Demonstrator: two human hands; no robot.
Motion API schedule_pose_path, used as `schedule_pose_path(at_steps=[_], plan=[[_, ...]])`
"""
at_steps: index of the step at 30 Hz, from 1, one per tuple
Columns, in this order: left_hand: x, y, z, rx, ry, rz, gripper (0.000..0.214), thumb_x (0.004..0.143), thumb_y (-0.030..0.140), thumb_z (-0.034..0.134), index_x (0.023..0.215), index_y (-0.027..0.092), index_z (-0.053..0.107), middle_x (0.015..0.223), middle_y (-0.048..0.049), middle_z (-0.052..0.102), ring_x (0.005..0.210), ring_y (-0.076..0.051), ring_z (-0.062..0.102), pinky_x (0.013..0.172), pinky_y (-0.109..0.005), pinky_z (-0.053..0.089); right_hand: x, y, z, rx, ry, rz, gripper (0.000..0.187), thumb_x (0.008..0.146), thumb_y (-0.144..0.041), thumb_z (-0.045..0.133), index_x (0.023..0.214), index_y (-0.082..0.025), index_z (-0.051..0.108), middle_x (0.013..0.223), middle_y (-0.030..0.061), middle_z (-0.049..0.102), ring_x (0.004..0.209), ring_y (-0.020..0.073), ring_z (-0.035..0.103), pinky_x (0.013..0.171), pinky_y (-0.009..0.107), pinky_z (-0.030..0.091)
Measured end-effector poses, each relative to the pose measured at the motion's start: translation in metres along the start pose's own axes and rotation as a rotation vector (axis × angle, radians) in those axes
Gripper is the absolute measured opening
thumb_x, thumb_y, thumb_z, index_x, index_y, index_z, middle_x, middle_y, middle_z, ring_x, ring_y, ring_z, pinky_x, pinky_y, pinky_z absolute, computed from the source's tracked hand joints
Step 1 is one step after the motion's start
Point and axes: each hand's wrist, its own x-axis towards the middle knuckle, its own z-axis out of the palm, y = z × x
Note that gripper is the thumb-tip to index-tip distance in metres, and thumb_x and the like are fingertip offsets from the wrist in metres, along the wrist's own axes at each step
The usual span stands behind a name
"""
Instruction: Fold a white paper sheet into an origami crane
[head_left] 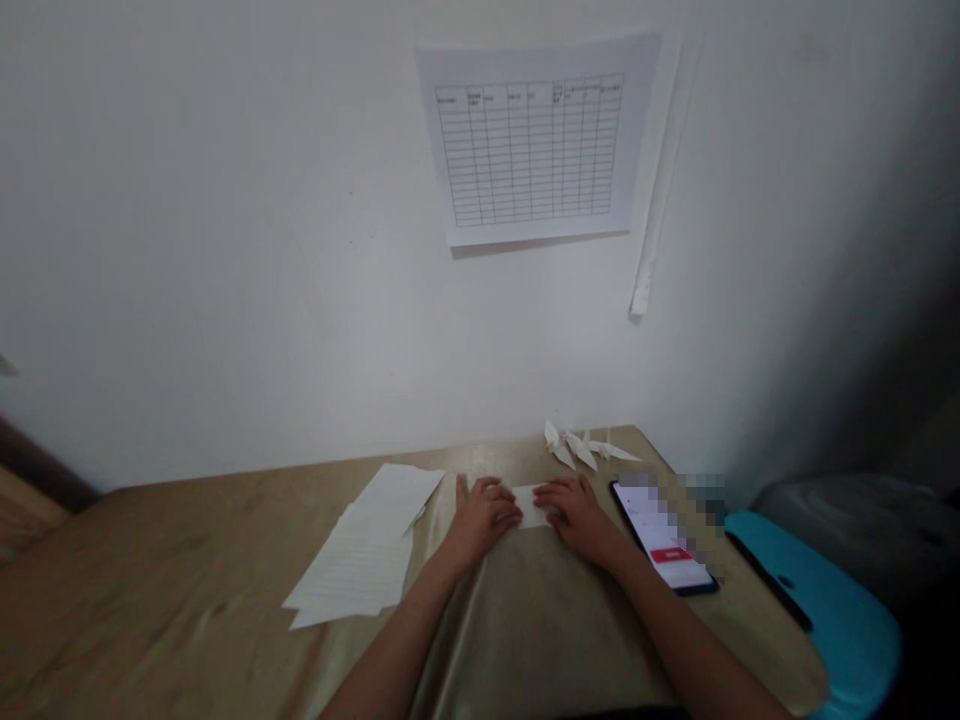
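A small white sheet of paper (533, 507), apparently folded, lies on the brown-covered table between my two hands. My left hand (484, 515) is on its left edge, fingers bent over the paper and the outermost finger sticking up apart from the others. From the other side my right hand (574, 512) grips the right edge with curled fingers. The fingertips hide both ends of the paper. Just beyond my right hand, several folded white paper cranes (581, 448) lie close together near the wall.
Loose lined sheets (360, 550) overlap on the table (187, 560) to the left. A phone (667, 540) with a lit screen lies at the right, beside my right forearm. A turquoise stool or chair (832, 600) stands past the right edge. A printed table chart (536, 150) hangs on the wall.
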Motion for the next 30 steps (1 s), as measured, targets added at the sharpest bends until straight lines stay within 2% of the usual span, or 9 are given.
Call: schedule_pose_path(at_steps=[6, 9, 19, 25, 30], plan=[[0.003, 0.000, 0.017, 0.010, 0.092, 0.003, 0.015, 0.096, 0.026, 0.060, 0.103, 0.028, 0.073, 0.122, -0.0042, 0.071, 0.135, -0.028, 0.048, 0.120, -0.071, 0.009, 0.001, -0.001, 0.000, 0.039, 0.043, 0.000, 0.025, 0.085, -0.027, 0.068, 0.109, -0.027, 0.074, 0.131, 0.0051, 0.069, 0.132, 0.0268, 0.053, 0.123, 0.060, 0.009], [0.005, 0.003, 0.021, -0.008, 0.090, -0.036, 0.015, 0.098, 0.025, 0.057, 0.103, 0.026, 0.071, 0.119, -0.0049, 0.070, 0.133, -0.027, 0.050, 0.120, -0.069, 0.013, 0.001, -0.002, 0.001, 0.057, 0.058, -0.002, 0.022, 0.084, -0.034, 0.072, 0.105, -0.027, 0.074, 0.128, 0.0056, 0.071, 0.130, 0.0277, 0.054, 0.123, 0.059, 0.011], [0.005, 0.005, 0.019, -0.062, 0.097, -0.101, 0.015, 0.097, 0.032, 0.058, 0.101, 0.027, 0.071, 0.120, -0.0045, 0.070, 0.128, -0.027, 0.052, 0.119, -0.068, 0.015, 0.002, -0.004, 0.002, 0.084, 0.063, 0.016, 0.010, 0.087, -0.030, 0.067, 0.093, -0.026, 0.074, 0.124, 0.0040, 0.072, 0.128, 0.0257, 0.056, 0.122, 0.062, 0.007], [0.005, 0.000, 0.012, -0.095, 0.086, -0.120, 0.010, 0.090, 0.035, 0.069, 0.097, 0.030, 0.074, 0.124, -0.0017, 0.072, 0.134, -0.029, 0.047, 0.119, -0.068, 0.012, 0.004, -0.007, 0.003, 0.067, 0.067, 0.051, 0.016, 0.090, -0.026, 0.060, 0.097, -0.026, 0.074, 0.122, 0.0043, 0.073, 0.126, 0.0248, 0.057, 0.121, 0.061, 0.011], [0.008, 0.001, 0.018, -0.084, 0.127, -0.182, 0.008, 0.089, 0.033, 0.070, 0.095, 0.030, 0.075, 0.123, -0.0010, 0.072, 0.133, -0.029, 0.049, 0.118, -0.070, 0.013, 0.006, -0.006, 0.007, 0.067, 0.087, 0.084, 0.020, 0.090, -0.026, 0.060, 0.103, -0.028, 0.075, 0.120, 0.0035, 0.073, 0.126, 0.0248, 0.057, 0.120, 0.061, 0.013]])
